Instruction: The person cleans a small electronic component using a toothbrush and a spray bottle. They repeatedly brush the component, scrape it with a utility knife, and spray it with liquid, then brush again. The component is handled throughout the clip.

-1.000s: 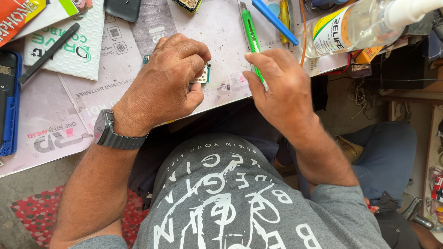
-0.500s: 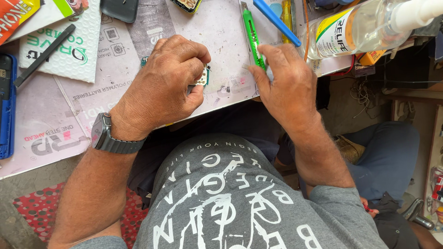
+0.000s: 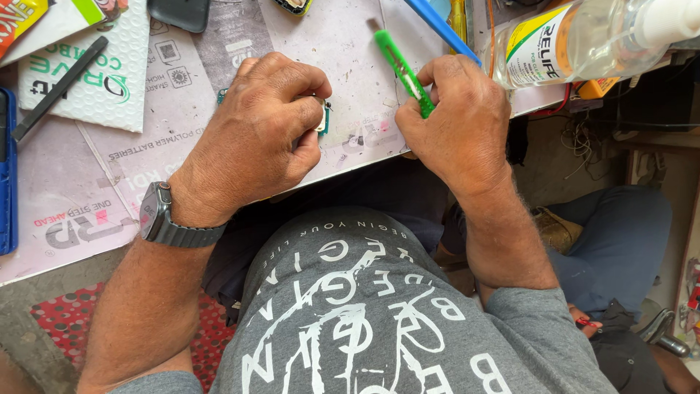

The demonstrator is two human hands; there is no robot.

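- While pinching a small green circuit board [image 3: 321, 117] against the paper-covered worktop [image 3: 350, 66], the left hand [image 3: 255, 135] is curling closed over it, apparently steadying it for work.
- The right hand [image 3: 459, 124] is gripping a green-handled tool [image 3: 405, 73] in closed fingers, pen-style, its tip angling up and away from the board.
- 1 clear bottle [image 3: 583, 36] is lying just beyond the right hand.
- 1 black stylus [image 3: 58, 87] is lying well apart at far left.
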